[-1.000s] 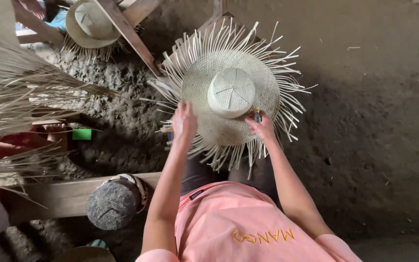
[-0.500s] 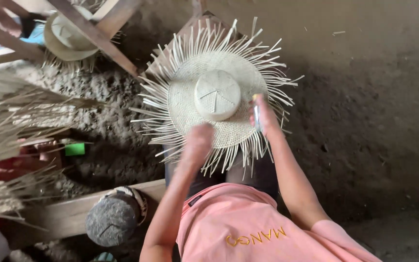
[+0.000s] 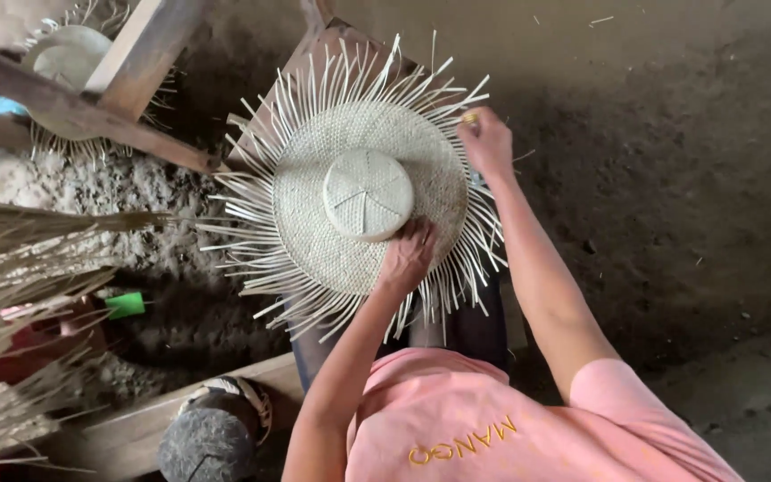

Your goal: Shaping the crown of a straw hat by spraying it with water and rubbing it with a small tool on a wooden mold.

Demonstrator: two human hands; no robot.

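An unfinished woven straw hat (image 3: 350,192) lies crown-up in front of the person, over their lap. Its flat round crown has ridges meeting at the centre; the brim is tightly plaited, pale tan, and ends all round in a fringe of loose, untrimmed straw ends that stick out like rays.

The left hand (image 3: 408,254) rests on the near part of the brim, just beside the crown, fingers curled down onto the weave. The right hand (image 3: 485,143) is at the far right edge of the brim, fingers bent and closed on the rim where the loose ends begin.

To the left hangs a bundle of dry straw strands (image 3: 29,268), with a small green object (image 3: 124,304) below it. A second straw hat (image 3: 69,58) sits behind wooden beams (image 3: 91,116) at the upper left. A dark rounded block (image 3: 211,437) stands on a wooden plank (image 3: 118,437) at the bottom.
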